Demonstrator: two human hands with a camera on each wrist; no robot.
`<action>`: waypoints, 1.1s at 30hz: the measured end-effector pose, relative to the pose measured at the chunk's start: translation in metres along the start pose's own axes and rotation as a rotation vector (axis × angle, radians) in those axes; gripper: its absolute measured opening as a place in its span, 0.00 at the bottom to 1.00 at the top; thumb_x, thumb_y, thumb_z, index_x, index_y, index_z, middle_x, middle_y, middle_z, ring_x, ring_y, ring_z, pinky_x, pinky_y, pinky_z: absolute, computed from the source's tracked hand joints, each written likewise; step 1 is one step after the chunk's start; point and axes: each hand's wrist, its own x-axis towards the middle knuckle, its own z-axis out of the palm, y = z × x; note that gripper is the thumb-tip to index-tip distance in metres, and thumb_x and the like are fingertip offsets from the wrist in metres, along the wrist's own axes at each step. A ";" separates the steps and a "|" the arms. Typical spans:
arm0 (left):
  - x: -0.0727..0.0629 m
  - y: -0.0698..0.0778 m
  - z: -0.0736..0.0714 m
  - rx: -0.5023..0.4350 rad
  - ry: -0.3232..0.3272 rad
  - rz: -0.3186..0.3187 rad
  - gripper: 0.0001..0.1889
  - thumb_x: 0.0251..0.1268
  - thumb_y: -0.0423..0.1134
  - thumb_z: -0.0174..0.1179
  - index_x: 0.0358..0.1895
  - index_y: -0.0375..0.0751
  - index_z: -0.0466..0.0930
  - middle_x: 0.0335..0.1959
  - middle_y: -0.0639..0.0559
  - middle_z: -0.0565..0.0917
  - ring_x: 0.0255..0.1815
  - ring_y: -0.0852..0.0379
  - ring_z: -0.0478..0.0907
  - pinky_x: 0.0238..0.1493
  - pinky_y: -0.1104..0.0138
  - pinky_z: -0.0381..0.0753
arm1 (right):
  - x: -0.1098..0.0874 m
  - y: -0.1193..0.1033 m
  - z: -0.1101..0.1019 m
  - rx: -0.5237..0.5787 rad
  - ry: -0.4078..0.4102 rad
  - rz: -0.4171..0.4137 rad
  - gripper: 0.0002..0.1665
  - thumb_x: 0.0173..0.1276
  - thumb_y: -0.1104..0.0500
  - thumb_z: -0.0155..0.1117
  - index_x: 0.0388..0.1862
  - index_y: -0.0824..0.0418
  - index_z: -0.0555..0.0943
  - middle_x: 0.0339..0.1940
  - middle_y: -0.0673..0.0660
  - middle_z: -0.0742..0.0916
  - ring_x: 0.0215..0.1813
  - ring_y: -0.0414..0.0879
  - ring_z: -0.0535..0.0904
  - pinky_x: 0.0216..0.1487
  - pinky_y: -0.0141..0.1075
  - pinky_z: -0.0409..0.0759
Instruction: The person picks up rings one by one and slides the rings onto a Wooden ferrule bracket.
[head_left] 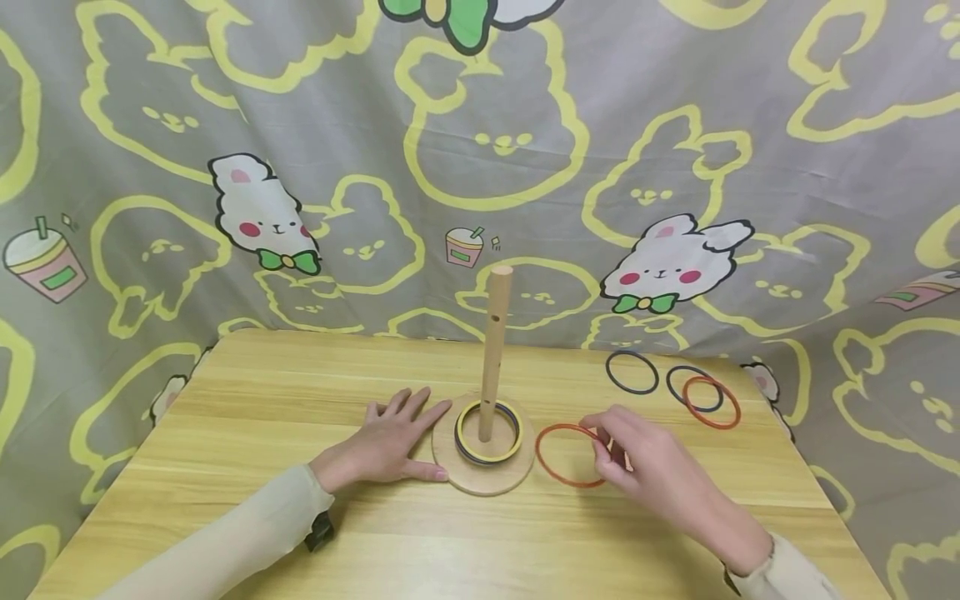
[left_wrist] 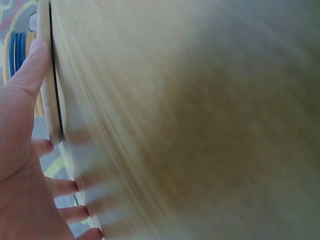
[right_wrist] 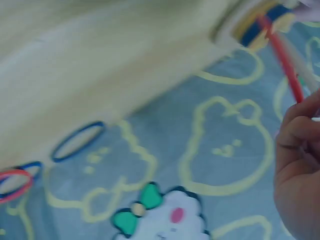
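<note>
My right hand (head_left: 647, 467) pinches a red ring (head_left: 542, 464) by its right side, just right of a round wooden base (head_left: 483, 482). In the right wrist view the red ring (right_wrist: 286, 61) shows edge-on, rising from the curled fingers. A wooden peg (head_left: 492, 350) stands upright on the base, with yellow and dark blue rings (head_left: 517, 446) stacked around its foot. My left hand (head_left: 386, 442) lies with spread fingers at the base's left edge. In the left wrist view the thumb (left_wrist: 37, 62) of that hand rests against the base's rim (left_wrist: 52, 115).
At the table's back right lies a dark blue ring (head_left: 632, 390). Beside it a red ring (head_left: 738, 408) overlaps another dark blue ring (head_left: 669, 385). A patterned curtain (head_left: 360, 150) hangs behind the wooden table (head_left: 300, 375) and along its sides.
</note>
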 end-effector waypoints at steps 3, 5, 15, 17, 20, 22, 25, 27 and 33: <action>0.000 -0.001 0.000 0.006 0.001 -0.001 0.57 0.66 0.74 0.68 0.88 0.44 0.59 0.84 0.27 0.58 0.81 0.20 0.57 0.62 0.19 0.61 | 0.013 -0.013 -0.008 0.050 0.037 -0.065 0.14 0.78 0.62 0.62 0.58 0.53 0.86 0.38 0.38 0.79 0.33 0.30 0.73 0.30 0.20 0.70; 0.000 -0.001 0.000 0.008 -0.002 -0.001 0.57 0.66 0.74 0.68 0.88 0.44 0.58 0.84 0.27 0.58 0.81 0.20 0.57 0.62 0.20 0.61 | 0.023 -0.022 -0.013 0.079 0.049 -0.078 0.14 0.85 0.56 0.58 0.60 0.54 0.86 0.37 0.38 0.78 0.32 0.30 0.72 0.30 0.20 0.69; 0.001 0.002 -0.003 0.018 -0.020 -0.004 0.57 0.66 0.74 0.68 0.88 0.44 0.58 0.84 0.27 0.58 0.81 0.21 0.57 0.61 0.22 0.63 | 0.082 -0.050 -0.033 0.214 0.147 -0.097 0.15 0.78 0.65 0.66 0.61 0.59 0.87 0.36 0.42 0.81 0.29 0.33 0.72 0.29 0.26 0.71; 0.001 0.002 -0.003 0.015 -0.020 -0.002 0.57 0.66 0.74 0.68 0.88 0.44 0.58 0.84 0.27 0.58 0.81 0.21 0.56 0.62 0.22 0.62 | 0.091 -0.055 -0.035 0.252 0.160 -0.086 0.17 0.77 0.68 0.67 0.61 0.59 0.86 0.37 0.43 0.82 0.28 0.34 0.73 0.28 0.26 0.72; 0.001 0.003 -0.004 0.012 -0.023 -0.005 0.57 0.66 0.73 0.68 0.88 0.44 0.58 0.85 0.27 0.58 0.81 0.21 0.56 0.62 0.21 0.61 | 0.103 -0.061 -0.039 0.334 0.183 -0.053 0.19 0.76 0.72 0.67 0.62 0.62 0.86 0.37 0.47 0.83 0.28 0.36 0.76 0.28 0.27 0.75; 0.000 0.003 -0.004 0.011 -0.024 -0.006 0.57 0.66 0.73 0.68 0.88 0.44 0.58 0.85 0.27 0.58 0.81 0.21 0.56 0.62 0.21 0.61 | 0.111 -0.065 -0.041 0.401 0.217 -0.023 0.20 0.75 0.75 0.66 0.62 0.64 0.85 0.37 0.49 0.84 0.27 0.39 0.79 0.27 0.28 0.78; 0.000 0.003 -0.005 0.016 -0.027 -0.008 0.57 0.66 0.74 0.68 0.89 0.44 0.58 0.85 0.27 0.58 0.81 0.21 0.56 0.63 0.21 0.61 | 0.123 -0.068 -0.043 0.481 0.286 0.026 0.18 0.74 0.77 0.65 0.60 0.68 0.85 0.37 0.53 0.85 0.25 0.43 0.82 0.25 0.31 0.79; 0.000 0.003 -0.004 0.018 -0.025 -0.007 0.57 0.66 0.74 0.68 0.88 0.44 0.58 0.85 0.27 0.58 0.81 0.21 0.56 0.62 0.21 0.61 | 0.130 -0.069 -0.044 0.522 0.330 0.055 0.17 0.75 0.76 0.65 0.60 0.70 0.84 0.37 0.53 0.84 0.24 0.45 0.82 0.24 0.32 0.79; 0.000 0.002 -0.004 0.023 -0.021 -0.006 0.57 0.66 0.74 0.68 0.88 0.44 0.58 0.84 0.27 0.59 0.81 0.21 0.57 0.61 0.23 0.63 | 0.145 -0.068 -0.043 0.596 0.403 0.146 0.17 0.77 0.74 0.65 0.62 0.68 0.84 0.38 0.57 0.84 0.25 0.48 0.83 0.25 0.32 0.81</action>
